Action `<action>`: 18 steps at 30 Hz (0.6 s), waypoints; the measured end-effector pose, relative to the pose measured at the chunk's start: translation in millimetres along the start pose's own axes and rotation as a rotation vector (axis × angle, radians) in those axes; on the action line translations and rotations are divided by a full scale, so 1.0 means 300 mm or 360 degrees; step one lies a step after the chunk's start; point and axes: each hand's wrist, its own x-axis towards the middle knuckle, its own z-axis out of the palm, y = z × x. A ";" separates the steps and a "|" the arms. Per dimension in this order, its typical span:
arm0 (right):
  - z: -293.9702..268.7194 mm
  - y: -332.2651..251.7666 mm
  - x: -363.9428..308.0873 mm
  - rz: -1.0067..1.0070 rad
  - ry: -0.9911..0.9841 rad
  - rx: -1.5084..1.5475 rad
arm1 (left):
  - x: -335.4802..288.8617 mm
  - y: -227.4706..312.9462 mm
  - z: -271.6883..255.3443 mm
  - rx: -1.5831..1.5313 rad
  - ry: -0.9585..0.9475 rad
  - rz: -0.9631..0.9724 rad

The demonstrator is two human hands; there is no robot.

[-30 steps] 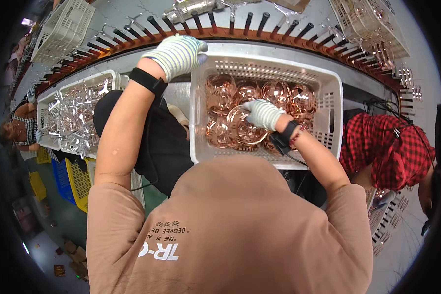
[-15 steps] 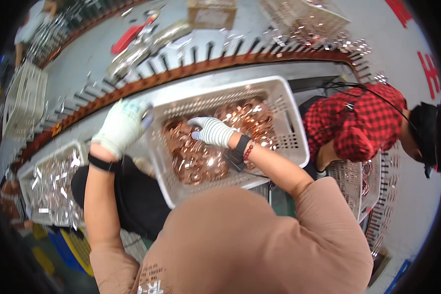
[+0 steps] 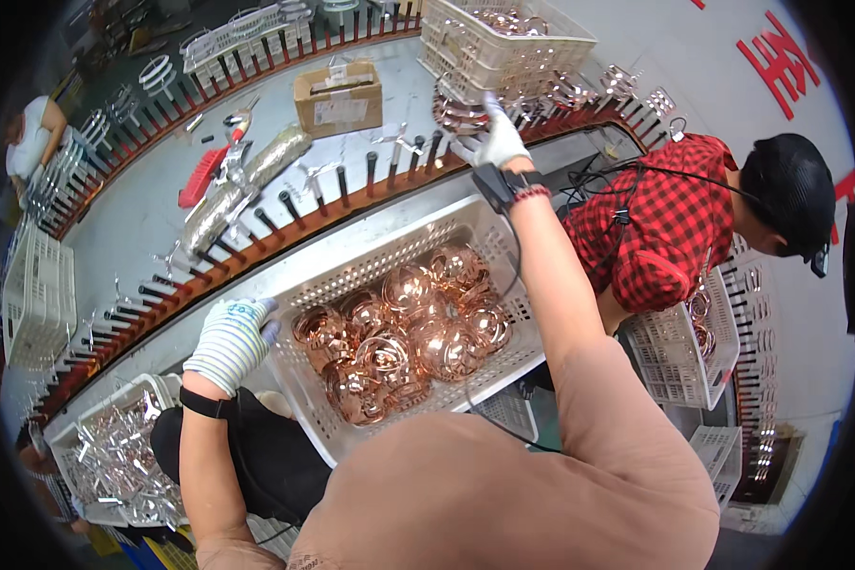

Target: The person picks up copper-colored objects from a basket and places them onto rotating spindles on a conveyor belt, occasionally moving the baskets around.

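My right hand (image 3: 502, 144), in a pale glove, reaches out to the peg rack. Its thumb and fingers lie around the near side of a stack of shiny copper-coloured rings (image 3: 454, 116). My left hand (image 3: 232, 344), in a striped glove, is at the back left corner of a white perforated plastic basket (image 3: 328, 283). Those fingers are curled at the rim, with the fingertips partly hidden. Inside the basket lie several bundles of copper-coloured rings (image 3: 386, 356).
A rail of dark upright pegs (image 3: 340, 190) curves across the bench. Behind it are a cardboard box (image 3: 340, 103), a red brush (image 3: 202, 178) and another ring-filled basket (image 3: 503, 57). Silvery parts fill a basket (image 3: 123, 456) at left. A person in a checked shirt (image 3: 670, 218) is close at right.
My right hand has left the rings in the near basket and moved forward and right to the rack. My left hand stays at the basket's corner. The whole view has shifted.
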 end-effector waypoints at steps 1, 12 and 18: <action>0.041 0.008 0.035 0.0001 -0.0141 -0.0128 | -0.013 -0.017 0.011 0.0008 0.0030 0.0007; 0.246 -0.024 -0.227 -0.1996 0.0189 -0.1758 | -0.013 0.002 0.022 0.0098 0.0022 -0.0051; -0.128 -0.189 0.018 -0.1449 0.0583 -0.0741 | 0.014 0.005 0.070 0.0102 -0.0048 -0.0018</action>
